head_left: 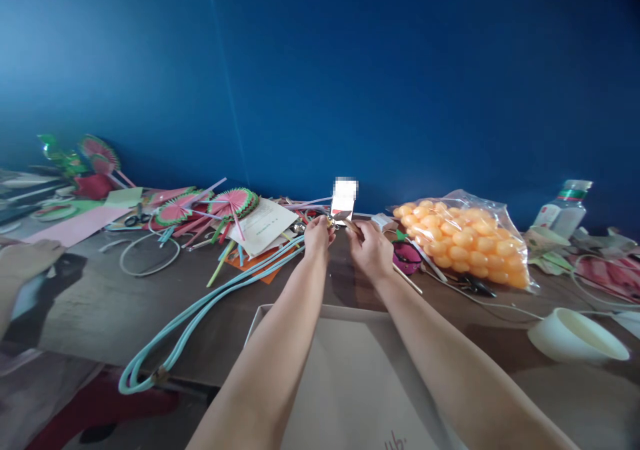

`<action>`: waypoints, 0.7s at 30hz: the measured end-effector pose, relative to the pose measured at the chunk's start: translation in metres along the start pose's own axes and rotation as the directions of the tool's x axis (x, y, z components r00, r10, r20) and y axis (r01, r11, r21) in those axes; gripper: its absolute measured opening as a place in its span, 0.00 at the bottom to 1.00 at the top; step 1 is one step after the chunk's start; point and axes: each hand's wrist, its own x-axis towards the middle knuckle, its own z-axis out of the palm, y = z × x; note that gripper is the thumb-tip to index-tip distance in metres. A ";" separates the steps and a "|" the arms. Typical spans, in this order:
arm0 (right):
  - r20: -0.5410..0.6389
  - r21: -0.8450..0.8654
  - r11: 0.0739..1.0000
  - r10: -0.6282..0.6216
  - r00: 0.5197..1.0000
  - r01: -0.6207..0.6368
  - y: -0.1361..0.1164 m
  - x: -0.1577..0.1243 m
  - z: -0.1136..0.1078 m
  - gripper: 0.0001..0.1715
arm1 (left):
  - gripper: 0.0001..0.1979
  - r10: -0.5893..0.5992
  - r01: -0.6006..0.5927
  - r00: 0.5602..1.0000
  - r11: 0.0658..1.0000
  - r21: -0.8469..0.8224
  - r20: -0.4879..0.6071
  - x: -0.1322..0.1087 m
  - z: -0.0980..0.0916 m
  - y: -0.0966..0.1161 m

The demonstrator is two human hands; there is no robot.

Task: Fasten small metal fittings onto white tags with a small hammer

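My left hand (319,235) is closed in a pinch, with a small shiny metallic piece (331,221) showing at its fingertips; its kind is too small to tell. Just to the right, my right hand (371,247) is closed around a thin pale stick-like tool (409,281), whose rear end sticks out below the palm. The tool's tip points toward my left fingers, close to the metallic piece; I cannot tell whether they touch. Beside my left wrist end light-blue cords (215,297), looped across the table. Behind both hands stands a bright phone-like screen (343,200).
A cardboard box lid (360,370) lies under my forearms. Right are a bag of orange balls (460,237), a paper cup (575,335) and a bottle (564,211). Paper fans (233,205), sheets and scissors (136,218) clutter the left. Another person's hand (30,263) rests far left.
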 end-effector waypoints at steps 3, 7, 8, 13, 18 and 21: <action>0.002 0.001 1.000 -0.002 1.000 0.002 0.000 0.000 0.000 0.15 | 0.08 -0.006 0.006 1.000 1.000 0.014 0.017 -0.001 0.000 0.000; -0.018 0.007 1.000 -0.006 1.000 0.006 0.000 0.000 0.000 0.15 | 0.08 -0.009 0.009 1.000 1.000 0.024 0.023 0.000 0.000 0.000; -0.021 0.009 1.000 -0.007 1.000 0.007 0.000 0.000 0.000 0.15 | 0.08 -0.005 0.005 1.000 1.000 0.026 0.022 0.000 0.000 0.000; -0.008 0.011 1.000 -0.007 1.000 0.007 -0.001 0.000 0.000 0.15 | 0.09 -0.012 0.011 1.000 1.000 0.023 0.024 -0.001 0.001 -0.001; -0.004 0.008 1.000 -0.010 1.000 0.010 -0.001 0.000 -0.001 0.15 | 0.08 0.000 0.000 1.000 1.000 0.016 0.024 -0.002 0.001 0.000; -0.004 0.010 1.000 -0.007 1.000 0.007 -0.001 0.000 -0.001 0.15 | 0.08 -0.015 0.015 1.000 1.000 0.018 0.018 -0.001 0.001 0.000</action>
